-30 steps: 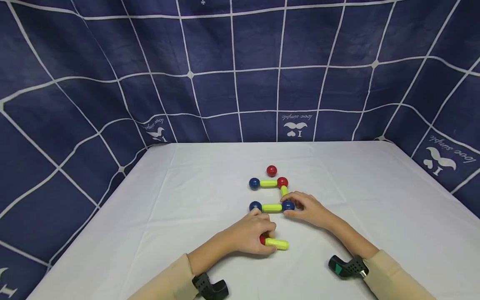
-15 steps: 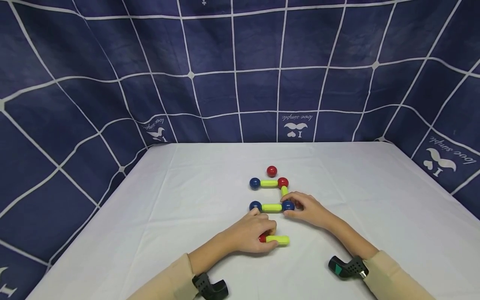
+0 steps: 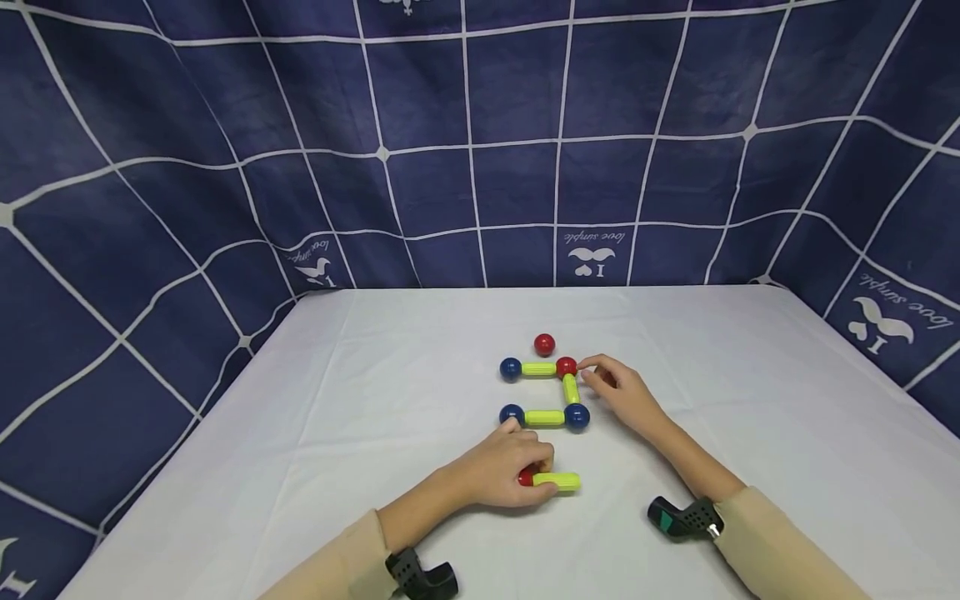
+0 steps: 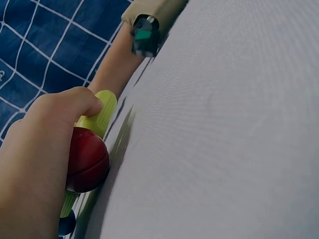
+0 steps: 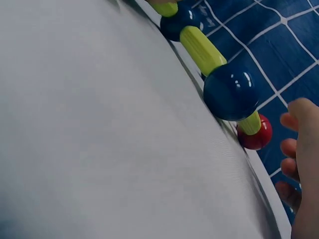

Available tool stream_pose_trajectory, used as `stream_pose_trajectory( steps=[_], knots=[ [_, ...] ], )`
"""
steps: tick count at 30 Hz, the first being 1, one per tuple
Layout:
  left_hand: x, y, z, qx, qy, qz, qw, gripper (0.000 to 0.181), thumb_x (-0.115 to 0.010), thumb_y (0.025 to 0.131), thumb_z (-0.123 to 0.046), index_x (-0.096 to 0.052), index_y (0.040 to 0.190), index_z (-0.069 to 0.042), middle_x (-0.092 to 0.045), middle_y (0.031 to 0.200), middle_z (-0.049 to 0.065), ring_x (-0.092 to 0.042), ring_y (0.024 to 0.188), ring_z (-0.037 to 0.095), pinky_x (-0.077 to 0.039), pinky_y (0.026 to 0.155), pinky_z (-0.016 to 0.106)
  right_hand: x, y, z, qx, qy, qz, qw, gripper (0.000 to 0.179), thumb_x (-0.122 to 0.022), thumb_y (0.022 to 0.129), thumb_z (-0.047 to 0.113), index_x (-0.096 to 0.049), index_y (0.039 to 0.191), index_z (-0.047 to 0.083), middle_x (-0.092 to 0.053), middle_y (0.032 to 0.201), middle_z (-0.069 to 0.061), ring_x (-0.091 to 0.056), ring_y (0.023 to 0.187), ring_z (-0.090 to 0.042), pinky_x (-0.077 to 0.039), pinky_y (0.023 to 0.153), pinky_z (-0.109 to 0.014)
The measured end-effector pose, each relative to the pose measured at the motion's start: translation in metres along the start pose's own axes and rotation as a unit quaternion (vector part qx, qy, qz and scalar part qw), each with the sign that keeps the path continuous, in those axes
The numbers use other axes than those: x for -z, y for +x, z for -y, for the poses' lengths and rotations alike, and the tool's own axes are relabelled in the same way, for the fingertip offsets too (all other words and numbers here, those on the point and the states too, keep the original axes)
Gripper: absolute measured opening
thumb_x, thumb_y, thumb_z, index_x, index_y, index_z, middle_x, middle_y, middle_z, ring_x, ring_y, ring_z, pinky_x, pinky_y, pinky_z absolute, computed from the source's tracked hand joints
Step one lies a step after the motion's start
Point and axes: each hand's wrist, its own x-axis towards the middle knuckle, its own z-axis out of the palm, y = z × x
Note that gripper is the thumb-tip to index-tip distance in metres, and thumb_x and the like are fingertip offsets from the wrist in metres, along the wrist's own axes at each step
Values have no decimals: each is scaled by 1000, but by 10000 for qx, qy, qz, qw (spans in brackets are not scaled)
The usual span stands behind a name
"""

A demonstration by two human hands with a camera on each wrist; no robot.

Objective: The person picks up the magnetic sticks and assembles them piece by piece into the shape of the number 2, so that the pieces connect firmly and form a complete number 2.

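Yellow-green magnetic rods and balls lie on the white table, joined in a chain. My left hand grips the near end, thumb along a yellow-green magnetic rod, curled fingers around the red ball at its end. Its knuckles partly cover the left blue ball. From there a rod runs to the right blue ball; another rod leads up to a red ball. Right beside that ball is my right hand, fingers loosely bent, holding nothing.
A rod links the upper red ball to a blue ball on its left. Behind them lies a separate red ball. A navy grid-patterned cloth hangs around the white table.
My right hand has let go of the right blue ball and moved away from me to beside the upper red ball. The left hand keeps its grip almost unmoved.
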Motion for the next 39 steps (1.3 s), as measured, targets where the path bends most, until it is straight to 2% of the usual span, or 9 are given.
stream_pose_trajectory(
  steps=[6,11,16,20,24,27,31,36,39],
  knots=[
    [-2,-1,0,-25,-14,-120,9999,21,-55,84,-42,-50,75,-24,-44,64,-17,-36,63,-3,-23,68,17,-6,23,-6,-248,-194,-436,9986,26,-53,91,23,-58,111,7,-51,87,-9,-44,73,-16,-37,59,-21],
    [-3,-2,1,-78,8,-175,9998,20,-56,84,-42,-50,75,-24,-43,64,-18,-36,63,-4,-23,68,17,-13,41,-9,-605,-102,-378,9974,33,-53,91,23,-52,119,4,-53,105,-15,-49,90,-23,-42,74,-28],
    [-2,-2,0,-115,-59,-194,9997,20,-56,84,-41,-50,75,-24,-43,64,-17,-36,64,-4,-22,69,17,-17,57,-4,-947,92,14,9955,44,-50,92,29,-43,128,5,-48,123,-19,-49,109,-31,-43,91,-42],
    [-2,-2,1,-178,-67,-212,9996,20,-57,83,-40,-50,75,-23,-44,64,-17,-37,65,-4,-22,68,17,-21,64,4,-876,126,460,9950,51,-50,92,28,-35,137,9,-41,134,-21,-46,112,-34,-40,95,-47],
    [-3,-1,2,-244,-64,-210,9995,20,-57,83,-40,-50,76,-23,-45,65,-16,-38,65,-4,-23,68,17,-26,68,12,-584,-477,1100,9911,54,-47,94,32,-28,143,20,-24,147,-20,-37,124,-40,-27,101,-60],
    [-3,-1,3,-247,-47,-230,9994,20,-57,83,-40,-50,75,-23,-45,65,-16,-37,65,-4,-22,68,17,-30,69,18,-402,-1283,1353,9816,48,-42,95,37,-33,141,25,-18,150,-17,-28,131,-43,-20,100,-65],
    [-3,-1,3,-258,19,-265,9993,21,-58,83,-41,-50,75,-23,-44,65,-16,-36,63,-4,-22,68,16,-36,68,21,-289,-1633,1137,9796,39,-41,96,35,-48,132,23,-32,144,-14,-33,129,-39,-26,96,-60],
    [-3,-2,3,-284,56,-297,9991,21,-58,82,-40,-50,75,-23,-44,65,-16,-35,62,-4,-22,67,16,-44,64,15,-227,-648,372,9969,29,-48,93,24,-56,121,16,-44,130,-14,-47,114,-29,-35,96,-48],
    [-2,-2,2,-255,1,-294,9992,20,-58,82,-40,-50,75,-23,-44,65,-15,-35,62,-4,-22,68,17,-46,61,12,-85,-101,-100,9999,28,-51,91,17,-56,119,12,-43,127,-15,-48,107,-27,-42,90,-42]
  ],
)
